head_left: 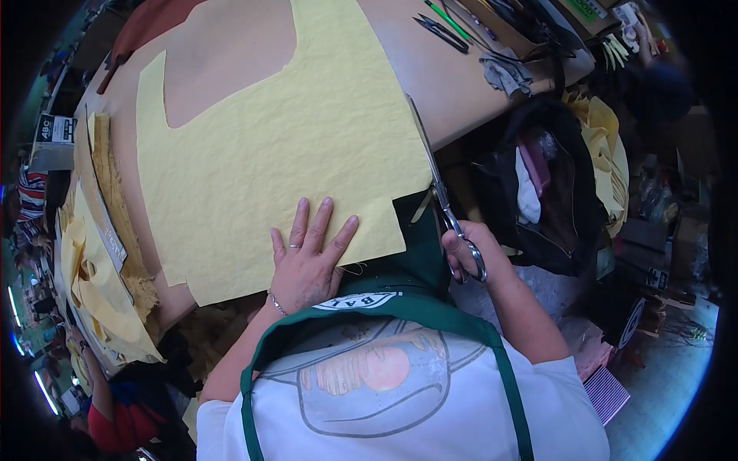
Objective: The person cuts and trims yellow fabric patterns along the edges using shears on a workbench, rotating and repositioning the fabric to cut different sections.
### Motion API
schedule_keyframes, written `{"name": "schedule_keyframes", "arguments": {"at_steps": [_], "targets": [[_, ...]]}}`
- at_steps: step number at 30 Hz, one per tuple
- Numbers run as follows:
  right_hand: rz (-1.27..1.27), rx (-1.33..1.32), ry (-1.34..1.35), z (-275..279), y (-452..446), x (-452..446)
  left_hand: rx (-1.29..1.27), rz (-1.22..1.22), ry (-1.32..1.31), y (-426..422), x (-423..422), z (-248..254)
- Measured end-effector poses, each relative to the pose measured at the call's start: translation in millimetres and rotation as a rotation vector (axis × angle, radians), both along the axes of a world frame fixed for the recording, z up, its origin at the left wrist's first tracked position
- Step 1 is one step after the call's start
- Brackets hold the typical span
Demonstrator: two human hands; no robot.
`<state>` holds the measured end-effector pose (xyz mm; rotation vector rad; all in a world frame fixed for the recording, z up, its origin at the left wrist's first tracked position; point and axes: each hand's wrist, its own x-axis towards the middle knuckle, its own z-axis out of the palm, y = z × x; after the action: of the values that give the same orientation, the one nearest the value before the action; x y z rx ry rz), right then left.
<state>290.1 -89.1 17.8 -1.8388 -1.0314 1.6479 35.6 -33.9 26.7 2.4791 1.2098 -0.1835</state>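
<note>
Crowded workroom around a tan table [223, 46], with another person's red sleeve [115, 422] down at 8 o'clock. Spread over the table, from the center up to 12 o'clock: a large piece of yellow cloth [284, 154], cut with a deep notch in its far side, its near edge close to a green apron [465, 323] at 6 o'clock. Pressed flat on the cloth near that edge, just below center: the left hand [307, 265], fingers spread and pointing toward 12 o'clock, nothing in its grip. Wrapped around the handles of metal scissors [439, 194] at 3 o'clock: the right hand [467, 250], thumb and fingers closed on the loops. Pointed toward 11 o'clock, with blades lying along the cloth's 3 o'clock edge; too little visible for judging the spread of the blades. Set beside the scissors between 2 and 3 o'clock: an unzipped black bag [492, 219]. Lying near 1 o'clock on the table: small snips [440, 34], a green pen [447, 19] and, farther round, a crumpled gray rag [507, 74]. Heaped near 9 o'clock: more yellow pieces [100, 284].
</note>
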Motion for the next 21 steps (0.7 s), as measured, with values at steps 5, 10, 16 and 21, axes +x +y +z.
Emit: {"name": "schedule_keyframes", "arguments": {"at_steps": [5,10,16,21], "targets": [[-0.010,-0.003,-0.064,4.3,-1.1,-4.3,-0.011,0.002,-0.010,-0.8,-0.2,-0.4],[-0.015,-0.047,-0.079,6.3,-1.7,-5.1,-0.011,-0.003,-0.007,-1.2,-0.5,-0.5],[-0.011,-0.021,-0.024,7.6,-2.5,-2.3,0.031,-0.014,0.003,-2.4,-1.2,-3.0],[-0.006,-0.002,0.088,7.1,13.1,-0.6,0.005,-0.013,0.021,-4.3,0.1,-0.9]]}}
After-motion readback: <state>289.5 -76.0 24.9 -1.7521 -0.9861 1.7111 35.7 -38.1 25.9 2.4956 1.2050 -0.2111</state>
